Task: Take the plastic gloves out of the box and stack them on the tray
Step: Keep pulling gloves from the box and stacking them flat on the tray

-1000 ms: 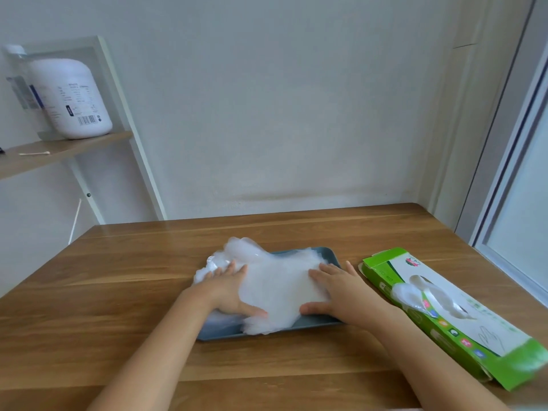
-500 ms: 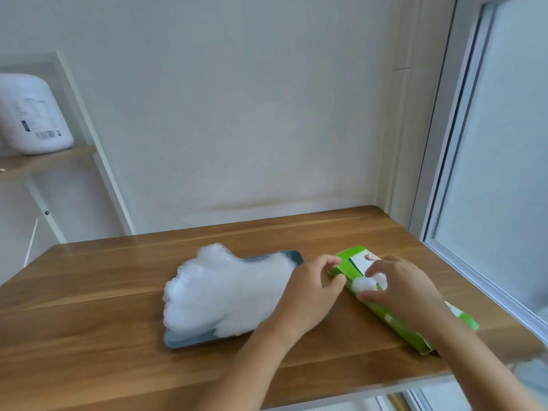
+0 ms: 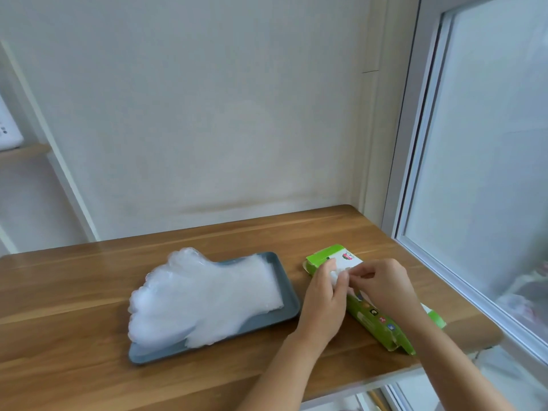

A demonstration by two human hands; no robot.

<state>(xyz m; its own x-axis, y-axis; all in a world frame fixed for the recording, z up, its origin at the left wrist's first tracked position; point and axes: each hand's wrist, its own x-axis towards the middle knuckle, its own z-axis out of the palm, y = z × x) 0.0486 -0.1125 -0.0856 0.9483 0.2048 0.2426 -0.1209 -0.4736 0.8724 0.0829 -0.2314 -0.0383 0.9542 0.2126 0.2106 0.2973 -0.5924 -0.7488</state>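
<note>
A stack of clear plastic gloves (image 3: 204,295) lies on the grey-blue tray (image 3: 289,292), fingers pointing left past the tray's edge. To the right lies the green and white glove box (image 3: 376,317) on the wooden table. Both hands are over the box's opening. My left hand (image 3: 324,301) rests on the box's near left side, its thumb against a white glove (image 3: 336,274) that sticks out of the opening. My right hand (image 3: 382,283) pinches that same glove with fingertips.
The wooden table (image 3: 89,292) ends at the right just past the box, beside a window frame (image 3: 415,173). A wall runs behind the table. A wooden shelf (image 3: 20,151) with a white container sits at the far left.
Both hands left the glove stack on the tray and moved right to the box. They now pinch a glove at its opening. The camera view turned right.
</note>
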